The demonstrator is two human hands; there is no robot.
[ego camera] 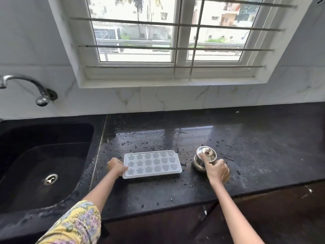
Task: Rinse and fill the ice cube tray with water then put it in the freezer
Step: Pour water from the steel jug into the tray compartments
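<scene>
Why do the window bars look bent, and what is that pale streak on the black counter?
Head view: the wide-angle lens bows the window bars and splays the frame. The pale streak on the counter is daylight from the window reflected in wet polished stone. Outdoors is overexposed. The tray and steel pot are fairly sharp; the sleeve near the edge is soft.

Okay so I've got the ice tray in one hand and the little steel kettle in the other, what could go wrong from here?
The counter is already wet with droplets, so the ice cube tray could slide as your left hand holds just its short end. The tray flexing or tipping when lifted by one end may spill water. Your right hand grips the steel kettle with a finger on its lid; pouring one-handed into the small moulds may overshoot onto the counter.
</scene>
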